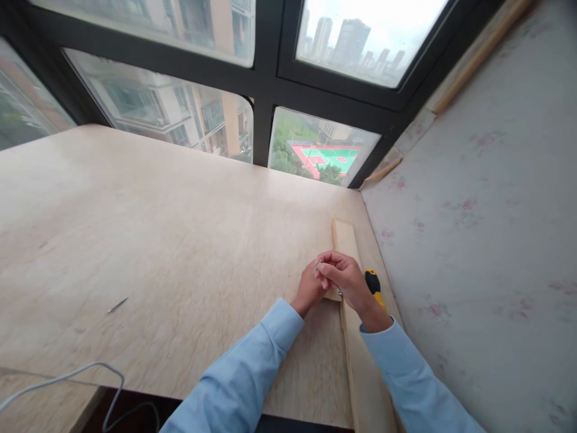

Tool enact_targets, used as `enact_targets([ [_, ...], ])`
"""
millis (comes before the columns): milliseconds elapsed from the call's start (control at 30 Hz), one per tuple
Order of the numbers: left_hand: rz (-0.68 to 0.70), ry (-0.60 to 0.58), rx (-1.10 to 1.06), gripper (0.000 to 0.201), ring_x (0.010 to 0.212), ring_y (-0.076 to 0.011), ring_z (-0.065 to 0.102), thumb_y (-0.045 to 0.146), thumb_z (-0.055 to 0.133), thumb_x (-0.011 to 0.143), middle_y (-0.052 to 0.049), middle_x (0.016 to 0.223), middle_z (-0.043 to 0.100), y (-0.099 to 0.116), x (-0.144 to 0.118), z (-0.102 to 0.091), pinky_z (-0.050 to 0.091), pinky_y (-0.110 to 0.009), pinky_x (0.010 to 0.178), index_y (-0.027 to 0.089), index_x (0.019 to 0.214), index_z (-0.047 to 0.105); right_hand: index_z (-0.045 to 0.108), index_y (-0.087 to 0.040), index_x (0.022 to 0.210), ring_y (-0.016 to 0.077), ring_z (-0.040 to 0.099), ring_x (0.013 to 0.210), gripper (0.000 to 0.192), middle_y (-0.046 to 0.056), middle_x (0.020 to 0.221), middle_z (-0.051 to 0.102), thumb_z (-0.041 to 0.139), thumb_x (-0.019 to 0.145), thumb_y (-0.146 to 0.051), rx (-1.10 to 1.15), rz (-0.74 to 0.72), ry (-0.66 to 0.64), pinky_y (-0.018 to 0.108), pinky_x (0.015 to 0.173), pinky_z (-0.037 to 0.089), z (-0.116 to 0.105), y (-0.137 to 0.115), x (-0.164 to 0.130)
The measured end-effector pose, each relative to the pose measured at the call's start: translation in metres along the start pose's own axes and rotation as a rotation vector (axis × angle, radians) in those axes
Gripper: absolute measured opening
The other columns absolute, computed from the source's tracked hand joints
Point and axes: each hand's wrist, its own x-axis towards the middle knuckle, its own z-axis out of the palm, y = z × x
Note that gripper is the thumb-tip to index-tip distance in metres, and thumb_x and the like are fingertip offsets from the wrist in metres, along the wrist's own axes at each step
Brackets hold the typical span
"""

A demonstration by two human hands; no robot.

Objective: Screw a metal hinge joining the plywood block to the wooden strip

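Observation:
My right hand (345, 279) is closed, with a small silvery screw (317, 266) pinched between thumb and fingertips. Just left of it, and partly behind it, my left hand (310, 288) is curled low over the wood; what its fingers hold is hidden. Both hands are over a long pale wooden board (360, 355) that runs along the wall side. A short wooden piece (332, 296) juts out from the board's left edge under my hands. A small metal part (339, 292) shows beside it. Right of my right hand lies a yellow-and-black tool handle (372, 281), partly covered by my wrist.
A thin pointed metal piece (118, 305) lies on the marble-patterned sill (180, 240). A grey cable (97, 364) loops over the front edge at left. Dark-framed windows (265, 78) stand behind, and a flower-papered wall (473, 210) bounds the right side.

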Motion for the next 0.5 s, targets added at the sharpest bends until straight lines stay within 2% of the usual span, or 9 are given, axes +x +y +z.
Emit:
enact_targets([
  [133, -0.148, -0.002, 0.011, 0.049, 0.076, -0.0202, 0.062, 0.025, 0.082, 0.058, -0.005, 0.078, 0.066, 0.001, 0.0, -0.002, 0.048, -0.028, 0.068, 0.011, 0.102, 0.066, 0.064, -0.018, 0.077, 0.0061, 0.044, 0.044, 0.021, -0.004, 0.058, 0.059, 0.072, 0.069, -0.036, -0.029, -0.056, 0.271, 0.018, 0.041, 0.031, -0.047, 0.019, -0.017],
  [233, -0.182, -0.006, 0.022, 0.055, 0.075, -0.02, 0.062, 0.025, 0.084, 0.056, -0.006, 0.079, 0.066, 0.006, -0.001, -0.004, 0.047, -0.027, 0.065, 0.01, 0.105, 0.065, 0.066, -0.017, 0.078, 0.0083, 0.046, 0.049, 0.023, -0.003, 0.061, 0.058, 0.071, 0.071, -0.038, -0.138, -0.103, 0.394, 0.02, 0.044, 0.037, -0.068, 0.033, -0.022],
  [367, -0.196, -0.011, 0.022, 0.055, 0.073, -0.0179, 0.06, 0.027, 0.083, 0.057, -0.004, 0.078, 0.064, 0.013, -0.004, -0.006, 0.045, -0.024, 0.061, 0.011, 0.107, 0.064, 0.067, -0.017, 0.08, 0.0153, 0.059, 0.061, 0.022, 0.003, 0.071, 0.065, 0.067, 0.075, -0.039, -0.275, -0.148, 0.396, 0.027, 0.056, 0.049, -0.078, 0.05, -0.024],
  [500, -0.215, -0.025, -0.043, 0.057, 0.068, -0.0158, 0.059, 0.028, 0.082, 0.058, -0.002, 0.076, 0.063, 0.016, -0.006, -0.007, 0.044, -0.024, 0.06, 0.012, 0.108, 0.062, 0.067, -0.018, 0.08, 0.0195, 0.063, 0.065, 0.022, 0.005, 0.073, 0.068, 0.064, 0.079, -0.039, -0.366, -0.158, 0.337, 0.03, 0.06, 0.053, -0.077, 0.063, -0.024],
])
